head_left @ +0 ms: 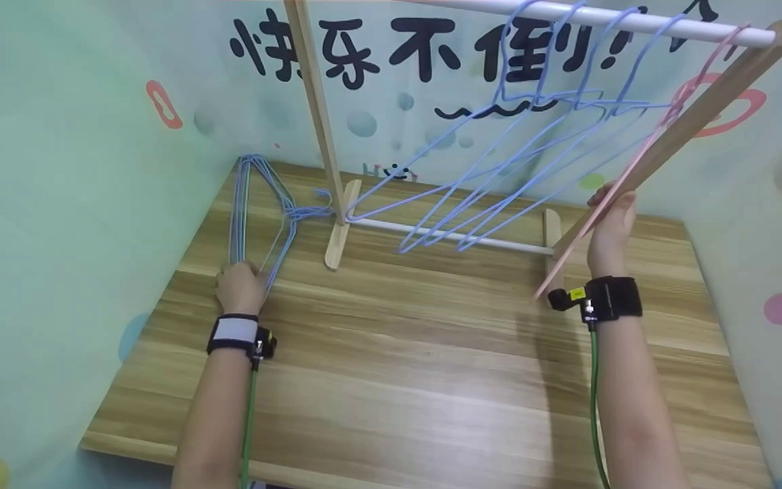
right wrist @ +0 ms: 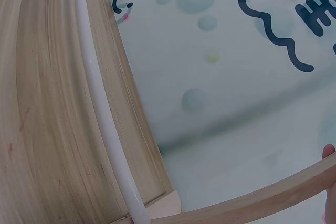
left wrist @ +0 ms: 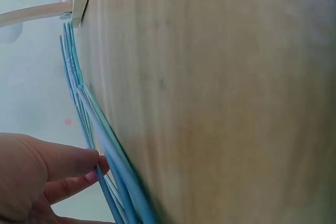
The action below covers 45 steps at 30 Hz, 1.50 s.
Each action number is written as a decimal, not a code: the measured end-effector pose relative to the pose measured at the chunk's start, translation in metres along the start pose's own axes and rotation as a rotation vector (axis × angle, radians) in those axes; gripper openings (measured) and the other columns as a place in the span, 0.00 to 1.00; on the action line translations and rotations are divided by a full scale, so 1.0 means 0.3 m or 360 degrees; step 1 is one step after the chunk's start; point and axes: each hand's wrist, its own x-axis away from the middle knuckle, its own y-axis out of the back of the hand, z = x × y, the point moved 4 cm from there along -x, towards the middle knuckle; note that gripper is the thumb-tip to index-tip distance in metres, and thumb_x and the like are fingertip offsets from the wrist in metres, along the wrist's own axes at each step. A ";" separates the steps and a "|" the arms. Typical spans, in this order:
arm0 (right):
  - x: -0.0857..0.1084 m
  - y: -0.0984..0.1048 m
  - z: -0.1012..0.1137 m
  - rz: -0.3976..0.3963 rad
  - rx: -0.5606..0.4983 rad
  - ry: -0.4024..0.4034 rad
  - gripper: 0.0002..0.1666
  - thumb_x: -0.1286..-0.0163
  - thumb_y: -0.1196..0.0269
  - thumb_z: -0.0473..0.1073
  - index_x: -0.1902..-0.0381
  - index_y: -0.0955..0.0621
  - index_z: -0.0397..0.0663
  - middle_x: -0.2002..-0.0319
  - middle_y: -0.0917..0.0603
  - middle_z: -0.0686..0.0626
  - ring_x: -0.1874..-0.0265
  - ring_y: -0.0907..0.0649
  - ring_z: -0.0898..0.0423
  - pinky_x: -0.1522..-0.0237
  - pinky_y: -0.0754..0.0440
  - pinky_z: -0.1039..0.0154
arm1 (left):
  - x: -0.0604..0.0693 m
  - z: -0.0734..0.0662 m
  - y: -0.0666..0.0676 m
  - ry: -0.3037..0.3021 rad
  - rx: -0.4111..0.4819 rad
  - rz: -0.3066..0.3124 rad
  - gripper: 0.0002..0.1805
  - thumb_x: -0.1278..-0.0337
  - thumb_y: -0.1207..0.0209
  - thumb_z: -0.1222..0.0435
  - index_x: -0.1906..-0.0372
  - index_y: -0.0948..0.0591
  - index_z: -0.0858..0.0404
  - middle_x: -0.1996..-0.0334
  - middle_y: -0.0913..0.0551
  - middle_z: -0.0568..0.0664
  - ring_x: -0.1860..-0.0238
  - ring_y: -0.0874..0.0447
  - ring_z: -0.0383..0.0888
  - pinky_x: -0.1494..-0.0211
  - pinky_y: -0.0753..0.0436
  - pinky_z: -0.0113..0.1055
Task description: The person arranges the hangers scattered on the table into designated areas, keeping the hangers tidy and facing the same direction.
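A stack of blue wire clothes hangers [head_left: 287,210] lies on the table at the left, hooks toward the rack. My left hand [head_left: 240,288] holds the near end of the stack; in the left wrist view its thumb [left wrist: 73,161] and a finger pinch a blue wire. The wooden clothes rack [head_left: 320,115] stands at the back, with several blue hangers [head_left: 533,153] and a pink hanger [head_left: 625,180] on its white top rail [head_left: 588,15]. My right hand [head_left: 613,224] grips the right post [right wrist: 262,198], partly hidden behind the pink hanger; a fingertip shows beyond the post in the right wrist view.
The wood-grain table [head_left: 418,380] meets printed backdrop walls [head_left: 58,170] at the back and both sides. A white lower bar [head_left: 452,234] joins the rack's wooden feet [head_left: 338,244]. Green cables [head_left: 594,394] run along both forearms from the wrist cameras.
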 end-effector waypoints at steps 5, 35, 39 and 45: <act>0.003 0.001 -0.002 -0.0001 0.0018 -0.0017 0.27 0.21 0.70 0.50 0.61 0.27 0.41 0.65 0.28 0.45 0.59 0.27 0.51 0.51 0.32 0.65 | 0.010 0.009 0.011 -0.0077 -0.0011 -0.0038 0.11 0.38 0.48 0.71 0.60 0.19 0.75 0.61 0.22 0.72 0.57 0.24 0.68 0.55 0.26 0.58; 0.002 0.000 -0.002 0.0000 -0.0006 0.0020 0.26 0.21 0.70 0.49 0.62 0.27 0.41 0.67 0.28 0.44 0.61 0.27 0.51 0.51 0.33 0.65 | 0.094 0.052 0.151 -0.0044 -0.0010 -0.0551 0.14 0.30 0.52 0.68 0.49 0.24 0.74 0.55 0.21 0.69 0.52 0.24 0.65 0.46 0.32 0.58; 0.001 0.001 0.000 -0.0006 -0.0030 0.0021 0.26 0.21 0.70 0.48 0.62 0.27 0.41 0.67 0.28 0.44 0.61 0.27 0.50 0.51 0.33 0.64 | 0.110 0.058 0.185 -0.0043 -0.0023 -0.0628 0.14 0.30 0.53 0.69 0.49 0.23 0.73 0.54 0.20 0.68 0.52 0.24 0.65 0.44 0.32 0.57; 0.003 0.001 -0.001 -0.0004 -0.0025 -0.0001 0.26 0.21 0.69 0.50 0.61 0.26 0.41 0.66 0.28 0.45 0.59 0.27 0.48 0.50 0.34 0.63 | 0.147 0.060 0.242 -0.0124 0.0003 -0.0772 0.13 0.30 0.53 0.71 0.53 0.22 0.76 0.58 0.20 0.70 0.55 0.23 0.65 0.49 0.28 0.56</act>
